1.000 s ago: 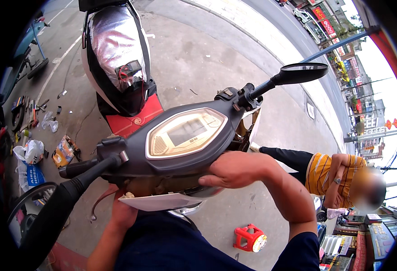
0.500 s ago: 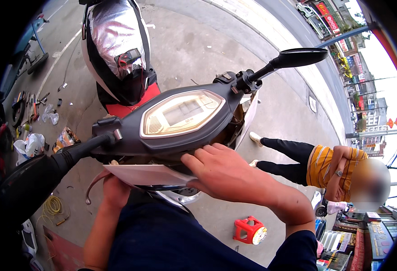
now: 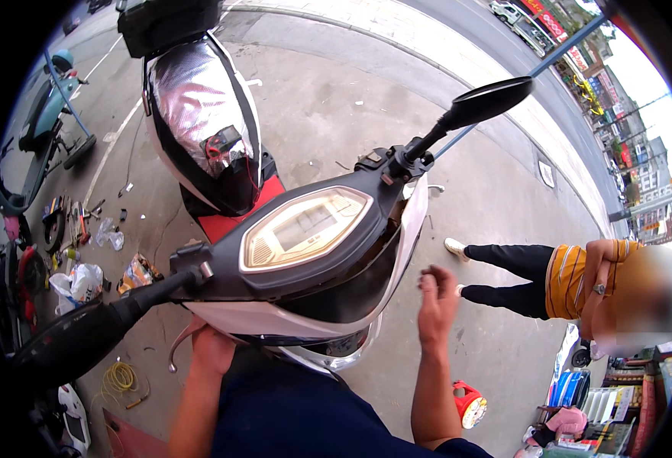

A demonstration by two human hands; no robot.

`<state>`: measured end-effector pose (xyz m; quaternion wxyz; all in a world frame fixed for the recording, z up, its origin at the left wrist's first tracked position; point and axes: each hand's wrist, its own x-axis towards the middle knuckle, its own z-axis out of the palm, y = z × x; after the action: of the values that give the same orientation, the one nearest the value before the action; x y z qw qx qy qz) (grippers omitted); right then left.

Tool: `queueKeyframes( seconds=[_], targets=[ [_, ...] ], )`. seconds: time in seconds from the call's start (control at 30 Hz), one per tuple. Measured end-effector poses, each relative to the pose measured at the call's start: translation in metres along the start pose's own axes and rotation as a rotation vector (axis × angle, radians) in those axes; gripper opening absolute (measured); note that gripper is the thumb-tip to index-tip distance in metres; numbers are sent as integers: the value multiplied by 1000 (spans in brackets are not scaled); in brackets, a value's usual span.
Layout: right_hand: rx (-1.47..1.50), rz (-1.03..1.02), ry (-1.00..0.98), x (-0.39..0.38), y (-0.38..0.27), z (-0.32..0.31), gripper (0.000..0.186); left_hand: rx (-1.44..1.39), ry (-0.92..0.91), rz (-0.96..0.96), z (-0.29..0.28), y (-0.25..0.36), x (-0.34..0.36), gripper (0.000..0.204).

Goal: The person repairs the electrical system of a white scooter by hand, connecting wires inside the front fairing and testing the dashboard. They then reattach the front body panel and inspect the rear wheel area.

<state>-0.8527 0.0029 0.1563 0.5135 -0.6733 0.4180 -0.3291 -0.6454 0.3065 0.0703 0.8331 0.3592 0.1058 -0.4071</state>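
In front of me stands an electric scooter with a dark handlebar cover (image 3: 221,263) and a gold-rimmed display (image 3: 305,229). Its white front panel (image 3: 275,319) spreads below the display, with a dark gap between panel and cover on the right. My left hand (image 3: 212,349) is up against the panel's lower left edge, beside the brake lever (image 3: 173,355); its fingers are hidden behind the panel. My right hand (image 3: 437,309) is raised in the air to the right of the scooter, apart from it, fingers parted and nothing held.
A red multimeter (image 3: 224,145) lies on the silver-covered seat (image 3: 191,84). Mirrors jut out left (image 3: 69,343) and right (image 3: 496,99). A person in a striped yellow shirt (image 3: 569,282) stands at the right, near a red stool (image 3: 470,404). Tools and bags (image 3: 80,282) litter the ground left.
My right hand has come off the panel and moved right. The white panel, tilted up before, now sits lower against the scooter's front. My left hand stays at the panel's left side.
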Motion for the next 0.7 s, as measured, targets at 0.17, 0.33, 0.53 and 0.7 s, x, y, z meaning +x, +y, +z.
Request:
queueKeyframes(
  seconds=[0.17, 0.33, 0.53, 0.7],
  targets=[
    [867, 574, -321, -34, 84, 46, 67, -37, -49, -143, -6, 4, -2, 41],
    [917, 615, -158, -36, 47, 64, 65, 98, -165, -144, 3, 10, -17, 44],
    [861, 623, -46, -41, 40, 72, 60, -37, -241, -144, -4, 11, -18, 44],
    [930, 638, -52, -33, 38, 76, 59, -21, -280, -83, 6, 12, -20, 45]
  ],
)
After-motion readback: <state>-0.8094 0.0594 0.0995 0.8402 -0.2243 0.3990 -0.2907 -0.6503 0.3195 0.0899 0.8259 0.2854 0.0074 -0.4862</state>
